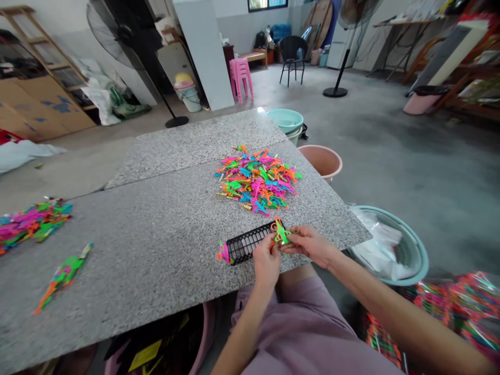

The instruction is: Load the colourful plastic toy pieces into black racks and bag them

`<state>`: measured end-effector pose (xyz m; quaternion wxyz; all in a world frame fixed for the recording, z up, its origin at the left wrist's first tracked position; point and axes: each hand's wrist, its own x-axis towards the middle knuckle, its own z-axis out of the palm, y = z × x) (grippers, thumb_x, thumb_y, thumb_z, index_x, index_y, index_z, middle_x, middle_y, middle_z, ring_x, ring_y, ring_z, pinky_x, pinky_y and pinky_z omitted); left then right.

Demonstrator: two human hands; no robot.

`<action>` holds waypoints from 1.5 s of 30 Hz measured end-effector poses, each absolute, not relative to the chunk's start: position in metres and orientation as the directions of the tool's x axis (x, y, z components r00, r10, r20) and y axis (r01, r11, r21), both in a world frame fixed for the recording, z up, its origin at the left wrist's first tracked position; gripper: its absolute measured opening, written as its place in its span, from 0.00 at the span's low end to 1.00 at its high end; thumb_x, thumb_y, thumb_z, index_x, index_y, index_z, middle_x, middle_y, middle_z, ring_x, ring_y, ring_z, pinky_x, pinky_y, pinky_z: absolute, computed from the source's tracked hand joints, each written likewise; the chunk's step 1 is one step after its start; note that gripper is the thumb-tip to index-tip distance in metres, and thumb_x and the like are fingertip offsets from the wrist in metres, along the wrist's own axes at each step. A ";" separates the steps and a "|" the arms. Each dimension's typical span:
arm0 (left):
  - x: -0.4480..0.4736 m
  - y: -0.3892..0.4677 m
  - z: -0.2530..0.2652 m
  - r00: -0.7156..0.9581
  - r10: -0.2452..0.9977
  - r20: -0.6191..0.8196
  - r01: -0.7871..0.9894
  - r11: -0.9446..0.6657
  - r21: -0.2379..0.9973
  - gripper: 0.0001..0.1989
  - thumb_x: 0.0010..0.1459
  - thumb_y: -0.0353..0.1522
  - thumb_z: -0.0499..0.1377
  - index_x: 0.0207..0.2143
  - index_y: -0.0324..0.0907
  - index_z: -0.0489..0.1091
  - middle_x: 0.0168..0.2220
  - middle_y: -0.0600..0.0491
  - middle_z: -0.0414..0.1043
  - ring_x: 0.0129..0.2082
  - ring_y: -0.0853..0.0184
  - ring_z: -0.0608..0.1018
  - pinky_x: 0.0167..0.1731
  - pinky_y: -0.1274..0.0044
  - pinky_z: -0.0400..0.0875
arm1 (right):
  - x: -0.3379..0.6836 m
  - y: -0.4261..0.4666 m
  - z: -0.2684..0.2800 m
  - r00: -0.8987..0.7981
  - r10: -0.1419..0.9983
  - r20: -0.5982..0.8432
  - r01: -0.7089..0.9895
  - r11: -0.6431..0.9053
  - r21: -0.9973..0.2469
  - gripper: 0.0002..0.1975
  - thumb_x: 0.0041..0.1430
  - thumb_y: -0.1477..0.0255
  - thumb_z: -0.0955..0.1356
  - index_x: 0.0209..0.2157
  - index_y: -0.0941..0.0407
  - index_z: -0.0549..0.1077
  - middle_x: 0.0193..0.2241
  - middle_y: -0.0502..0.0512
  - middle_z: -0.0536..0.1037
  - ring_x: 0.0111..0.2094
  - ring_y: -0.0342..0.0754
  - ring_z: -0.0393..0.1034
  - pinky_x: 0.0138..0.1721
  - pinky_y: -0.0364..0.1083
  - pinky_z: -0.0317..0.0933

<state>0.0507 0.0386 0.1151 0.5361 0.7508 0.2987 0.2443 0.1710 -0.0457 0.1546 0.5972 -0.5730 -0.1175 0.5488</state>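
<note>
Close to the table's front edge, my left hand [267, 260] and my right hand [310, 242] come together around a small green plastic toy [282, 234]. Fingers of both hands are closed on it, and an orange piece shows beside the green one. Its exact kind is too small to make out. Just left of the toy lies a long black mesh basket [241, 247], with a pink plastic toy [224, 252] at its left end. Beyond my hands is a heap of bright plastic toys [260, 179] in green, pink, orange and blue.
On the speckled stone table [164, 229], a second toy pile [35, 221] and a small row of toys [64, 276] lie left. A teal basket with plastic bags [420, 260] and a pinkish tub [322, 161] stand right of it. Bagged toys [441, 307] are at lower right.
</note>
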 end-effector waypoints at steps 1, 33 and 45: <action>0.050 0.038 0.115 0.716 0.697 0.035 0.158 -0.210 0.965 0.15 0.56 0.26 0.53 0.45 0.40 0.73 0.38 0.48 0.78 0.37 0.63 0.79 0.39 0.74 0.72 | 0.171 -0.048 0.153 0.403 0.762 -0.507 -0.516 -0.268 -0.814 0.10 0.54 0.68 0.72 0.33 0.55 0.67 0.25 0.52 0.80 0.27 0.45 0.77 0.33 0.44 0.73; -0.061 0.088 0.059 0.435 0.832 0.345 0.499 -0.542 0.676 0.06 0.60 0.34 0.58 0.36 0.42 0.72 0.35 0.48 0.76 0.39 0.58 0.78 0.43 0.65 0.73 | 0.100 0.107 0.089 0.233 0.972 -0.002 0.604 -0.146 -0.784 0.09 0.54 0.75 0.69 0.39 0.57 0.72 0.29 0.49 0.77 0.29 0.44 0.70 0.32 0.40 0.58; -0.062 0.089 0.048 0.454 0.764 0.458 0.500 -0.644 0.579 0.10 0.63 0.36 0.55 0.38 0.42 0.74 0.35 0.46 0.77 0.36 0.56 0.78 0.40 0.63 0.74 | 0.107 0.103 0.102 0.011 1.000 0.028 0.843 0.006 -0.537 0.21 0.55 0.73 0.69 0.51 0.56 0.67 0.42 0.58 0.76 0.43 0.51 0.71 0.43 0.45 0.62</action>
